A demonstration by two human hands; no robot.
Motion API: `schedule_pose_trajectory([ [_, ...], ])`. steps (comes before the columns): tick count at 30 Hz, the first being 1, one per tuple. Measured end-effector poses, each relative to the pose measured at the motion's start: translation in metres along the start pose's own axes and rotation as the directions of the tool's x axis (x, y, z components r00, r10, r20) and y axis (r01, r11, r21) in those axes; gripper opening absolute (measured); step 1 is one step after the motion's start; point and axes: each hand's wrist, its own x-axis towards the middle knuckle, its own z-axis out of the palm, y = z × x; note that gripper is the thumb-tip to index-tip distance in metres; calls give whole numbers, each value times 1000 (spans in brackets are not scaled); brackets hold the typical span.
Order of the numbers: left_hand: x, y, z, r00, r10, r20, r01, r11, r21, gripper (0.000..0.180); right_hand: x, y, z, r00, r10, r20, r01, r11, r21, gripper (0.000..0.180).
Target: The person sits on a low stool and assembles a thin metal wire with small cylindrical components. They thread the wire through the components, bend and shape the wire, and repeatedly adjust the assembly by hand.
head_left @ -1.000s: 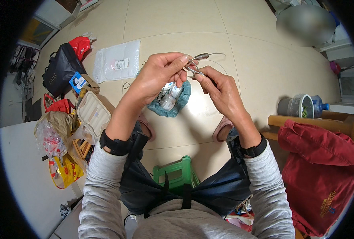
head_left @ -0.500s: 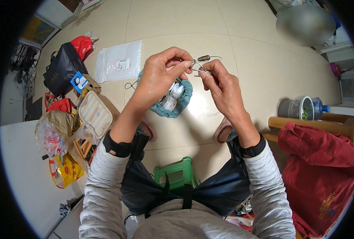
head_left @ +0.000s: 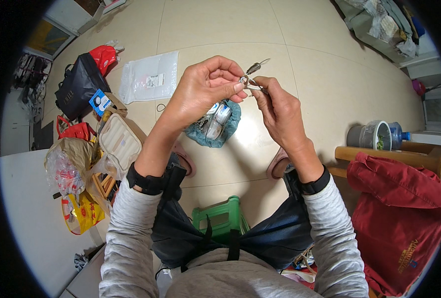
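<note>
My left hand (head_left: 208, 84) is closed, its thumb and forefinger pinching a small metal ring (head_left: 243, 79). From the ring sticks up a dark, bullet-shaped piece (head_left: 253, 68) with a pale thin tip. Close beside it, my right hand (head_left: 278, 107) pinches a thin silvery strand or wire (head_left: 252, 86) that meets the ring; its exact kind is too small to make out. Below both hands on the floor sits a teal drawstring bag (head_left: 234, 124), its mouth spread around several white spools or small jars (head_left: 214, 130), partly hidden by my left wrist.
A white plastic mailer (head_left: 136, 82) lies ahead on the left. Bags, a dark carrier bag (head_left: 79, 84) and a cream container (head_left: 118, 141) crowd the left side. A green stool (head_left: 233, 208) stands beneath me. To the right, red cloth (head_left: 399, 213) hangs over wooden furniture (head_left: 419, 156).
The dark piece has swung more upright, its pale end now pointing up and right. My hands remain close together, and my right hand's grip has shifted slightly toward the ring.
</note>
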Motion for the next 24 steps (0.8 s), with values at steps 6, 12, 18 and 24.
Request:
schedule_pose_trajectory([
  [6, -1, -2, 1, 1000, -3, 3, 3, 999, 44, 21, 1, -2, -6, 1000, -14, 5, 14, 999, 43, 16],
  [12, -2, -1, 7, 1000, -20, 4, 20, 1000, 3, 21, 2, 7, -2, 984, -147, -99, 146, 989, -20, 11],
  [18, -3, -2, 8, 998, -48, 36, 48, 999, 16, 22, 2, 9, -1, 973, -212, -96, 201, 973, -111, 11],
  [24, -3, -10, 10, 999, 42, -19, -34, 958, 286, 14, -3, 6, 2, 1000, 5, 24, -7, 998, 59, 24],
])
